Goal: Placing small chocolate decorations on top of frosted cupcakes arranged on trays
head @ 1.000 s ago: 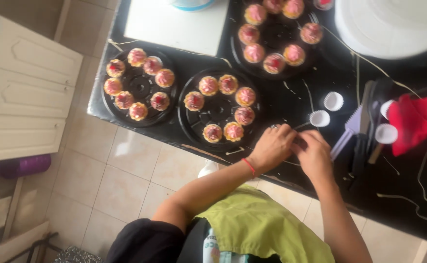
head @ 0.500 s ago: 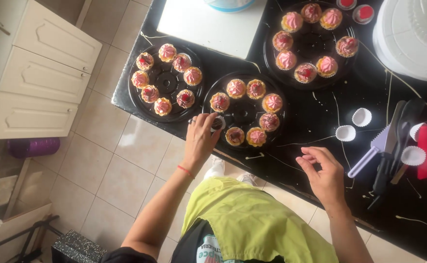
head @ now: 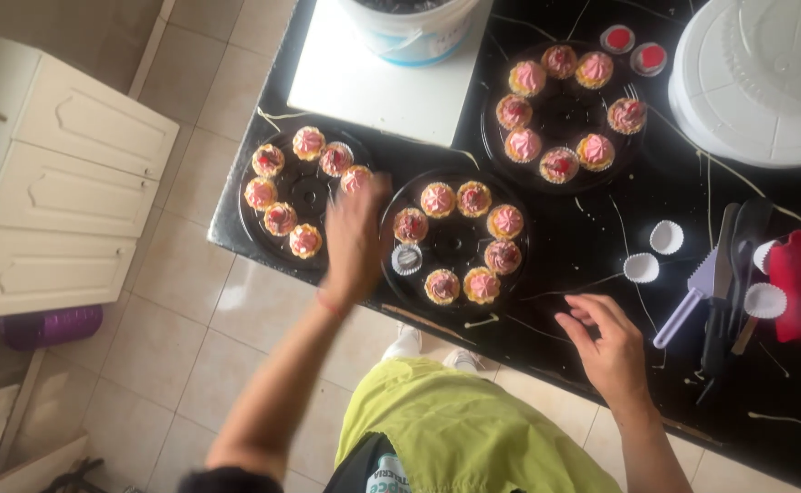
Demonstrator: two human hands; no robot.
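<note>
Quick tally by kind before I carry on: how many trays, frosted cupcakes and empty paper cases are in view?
Black round trays: 3
Pink-frosted cupcakes: 22 (7 left tray, 7 middle, 8 top; the blurred left hand may hide another)
Empty white paper cases: 4 clearly seen (1 on the middle tray, 3 on the counter)
Total: 29

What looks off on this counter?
Pale drizzle streaks run across the black counter between the plates. On the middle plate, one paper cup sits unfilled among frosted cupcakes, near the left hand.
</note>
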